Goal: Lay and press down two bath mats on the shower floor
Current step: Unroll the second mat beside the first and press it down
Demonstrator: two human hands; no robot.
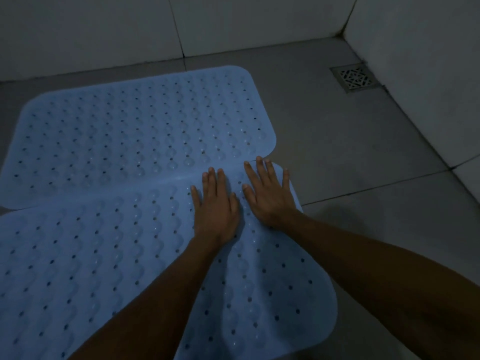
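Two light blue perforated bath mats lie side by side on the grey tiled shower floor (pixel 337 152). The far mat (pixel 135 131) lies flat near the back wall. The near mat (pixel 78 255) overlaps the far mat's front edge slightly. My left hand (pixel 215 206) presses flat on the near mat close to its far right corner, fingers straight. My right hand (pixel 267 190) presses flat beside it, fingers spread, fingertips reaching the seam between the two mats. Both forearms cross the near mat and hide part of it.
A square metal floor drain (pixel 354 77) sits at the back right, near the wall corner. Tiled walls (pixel 104 29) bound the floor at the back and the right. Bare floor tiles run to the right of the mats.
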